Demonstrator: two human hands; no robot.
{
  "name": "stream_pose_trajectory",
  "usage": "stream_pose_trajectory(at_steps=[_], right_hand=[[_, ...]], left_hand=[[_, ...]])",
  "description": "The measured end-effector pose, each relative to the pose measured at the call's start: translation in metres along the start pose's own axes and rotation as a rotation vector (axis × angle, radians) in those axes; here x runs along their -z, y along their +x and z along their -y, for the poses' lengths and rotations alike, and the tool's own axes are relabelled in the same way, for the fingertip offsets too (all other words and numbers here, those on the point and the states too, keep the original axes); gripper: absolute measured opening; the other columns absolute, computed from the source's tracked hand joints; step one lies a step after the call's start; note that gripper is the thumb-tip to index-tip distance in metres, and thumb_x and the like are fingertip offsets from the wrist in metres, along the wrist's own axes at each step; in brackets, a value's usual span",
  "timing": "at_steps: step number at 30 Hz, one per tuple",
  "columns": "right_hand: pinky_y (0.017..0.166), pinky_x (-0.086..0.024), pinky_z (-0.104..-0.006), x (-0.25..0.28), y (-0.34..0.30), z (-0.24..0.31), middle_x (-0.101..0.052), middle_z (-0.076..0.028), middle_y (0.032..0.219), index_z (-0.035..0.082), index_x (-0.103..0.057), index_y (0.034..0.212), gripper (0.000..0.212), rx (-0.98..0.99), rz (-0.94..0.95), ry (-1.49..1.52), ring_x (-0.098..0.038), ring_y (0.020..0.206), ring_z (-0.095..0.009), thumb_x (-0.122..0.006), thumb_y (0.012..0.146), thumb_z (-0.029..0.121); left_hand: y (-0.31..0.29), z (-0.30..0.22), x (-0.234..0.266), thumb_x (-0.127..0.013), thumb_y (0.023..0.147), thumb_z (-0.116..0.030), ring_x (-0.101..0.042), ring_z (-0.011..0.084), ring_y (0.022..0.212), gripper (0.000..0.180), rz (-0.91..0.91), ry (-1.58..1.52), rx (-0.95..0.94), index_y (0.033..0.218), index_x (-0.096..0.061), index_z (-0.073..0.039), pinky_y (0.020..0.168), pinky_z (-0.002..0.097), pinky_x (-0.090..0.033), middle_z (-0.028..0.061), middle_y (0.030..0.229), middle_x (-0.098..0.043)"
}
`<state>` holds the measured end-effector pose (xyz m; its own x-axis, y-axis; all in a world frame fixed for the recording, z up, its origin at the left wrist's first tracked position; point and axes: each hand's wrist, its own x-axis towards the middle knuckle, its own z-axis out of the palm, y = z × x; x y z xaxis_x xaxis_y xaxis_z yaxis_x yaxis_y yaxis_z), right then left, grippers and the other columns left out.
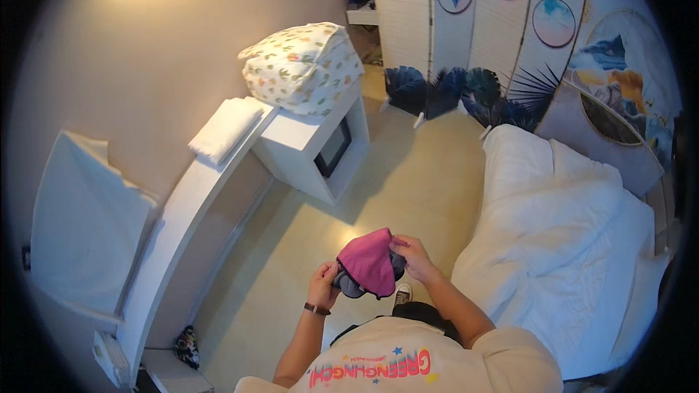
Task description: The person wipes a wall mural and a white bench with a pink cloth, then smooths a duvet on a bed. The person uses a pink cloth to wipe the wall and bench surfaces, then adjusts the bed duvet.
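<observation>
Both hands hold a magenta cloth (370, 262) with dark edging and grey showing on its underside, in front of my body above the floor. My left hand (323, 285) pinches its lower left edge, with a dark band around the wrist. At the upper right corner, the fingers of my right hand (413, 256) are closed on the same cloth. The cloth hangs partly folded between the two hands, its magenta face upward and grey parts bulging out at both sides.
A bed with a rumpled white quilt (557, 233) stands at the right. Along the left wall runs a white shelf (171, 240) bearing a folded white cloth (226, 129). A patterned cover (302, 65) tops a white cabinet (295, 147). Behind stands a folding screen (473, 36).
</observation>
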<state>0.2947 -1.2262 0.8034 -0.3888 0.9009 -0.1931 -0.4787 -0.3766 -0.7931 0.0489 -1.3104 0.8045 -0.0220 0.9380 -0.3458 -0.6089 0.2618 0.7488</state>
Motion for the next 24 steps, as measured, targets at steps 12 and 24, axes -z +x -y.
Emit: stream_pose_trajectory(at_steps=[12, 24], right_hand=[[0.08, -0.049, -0.0273, 0.091, 0.037, 0.053, -0.066, -0.004, 0.099, 0.002, -0.062, 0.107, 0.021, -0.064, -0.254, 0.16, -0.063, 0.087, -0.014, -0.059, 0.092, 0.016], [0.079, -0.048, -0.029, 0.164, 0.159, 0.162, -0.064, -0.008, 0.087, 0.004, -0.06, 0.116, 0.047, 0.096, -0.397, -0.809, -0.061, 0.084, -0.016, -0.068, 0.07, 0.003]], left_hand=[[0.153, 0.042, -0.122, -0.057, 0.095, -0.033, -0.057, 0.0144, 0.101, 0.035, 0.16, 0.421, 0.302, 0.112, -0.059, -0.003, 0.09, 0.0308, -0.044, 0.0045, 0.104, -0.062], [0.359, 0.034, -0.242, -0.075, 0.081, -0.021, -0.06, 0.014, 0.095, 0.046, 0.505, 0.472, 0.289, 0.116, -0.056, 0.001, 0.084, 0.0292, -0.05, 0.0076, 0.106, -0.063]])
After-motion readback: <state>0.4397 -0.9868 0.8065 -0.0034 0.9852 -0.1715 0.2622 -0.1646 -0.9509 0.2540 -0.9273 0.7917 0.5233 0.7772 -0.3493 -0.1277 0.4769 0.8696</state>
